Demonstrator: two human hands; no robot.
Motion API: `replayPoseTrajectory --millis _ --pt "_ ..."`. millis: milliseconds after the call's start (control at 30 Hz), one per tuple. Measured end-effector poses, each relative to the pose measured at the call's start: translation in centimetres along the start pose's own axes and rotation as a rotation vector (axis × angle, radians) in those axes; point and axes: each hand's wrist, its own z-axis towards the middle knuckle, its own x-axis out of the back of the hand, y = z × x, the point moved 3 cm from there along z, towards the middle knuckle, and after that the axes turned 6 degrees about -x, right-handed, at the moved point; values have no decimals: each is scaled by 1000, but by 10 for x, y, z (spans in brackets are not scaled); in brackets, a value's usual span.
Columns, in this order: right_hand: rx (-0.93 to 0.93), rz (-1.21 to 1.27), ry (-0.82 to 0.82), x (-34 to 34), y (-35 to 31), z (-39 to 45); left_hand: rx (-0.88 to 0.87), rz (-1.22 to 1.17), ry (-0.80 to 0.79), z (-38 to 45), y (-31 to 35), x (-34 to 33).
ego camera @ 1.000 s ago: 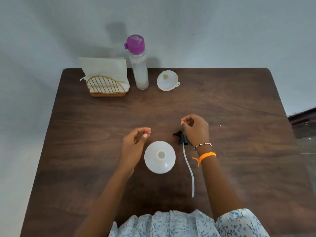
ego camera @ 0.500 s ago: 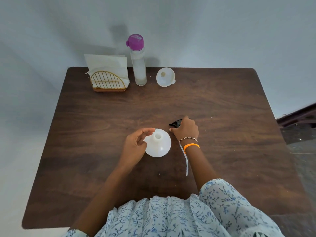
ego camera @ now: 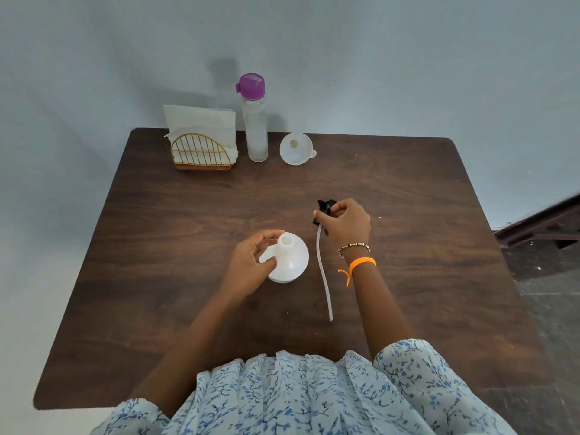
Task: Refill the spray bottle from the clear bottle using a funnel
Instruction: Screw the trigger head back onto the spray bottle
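The white spray bottle [ego camera: 290,257] stands open-necked at the middle of the brown table [ego camera: 157,246]. My left hand [ego camera: 251,262] curls round its left shoulder, thumb and fingers touching it. To its right my right hand [ego camera: 345,224] grips the black spray head [ego camera: 324,208], whose white dip tube [ego camera: 323,271] trails toward me on the table. At the back edge a clear bottle [ego camera: 255,127] with a purple cap stands upright. Just right of that bottle sits a white funnel [ego camera: 296,149], mouth up.
A gold wire napkin holder [ego camera: 201,152] with white napkins stands at the back left, next to the clear bottle. A grey wall rises behind the table. Dark floor and a dark bench edge [ego camera: 539,224] show beyond the right side.
The camera has drawn back and up. My left hand closed onto the spray bottle. My right hand shifted the spray head a little farther right of the bottle.
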Motion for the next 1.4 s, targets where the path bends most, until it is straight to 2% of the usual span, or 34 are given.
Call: replayPoseTrajectory --millis 333,533,700,1400 --pt "161 561 21 56 -44 -33 -39 14 49 6 -5 -6" --pt "268 759 -8 76 -67 -45 -73 14 60 7 -6 -8" --pt "344 790 28 87 -83 -51 -76 20 62 8 -9 -6" --pt "410 768 18 85 -93 -56 -108 17 56 8 -9 -5"
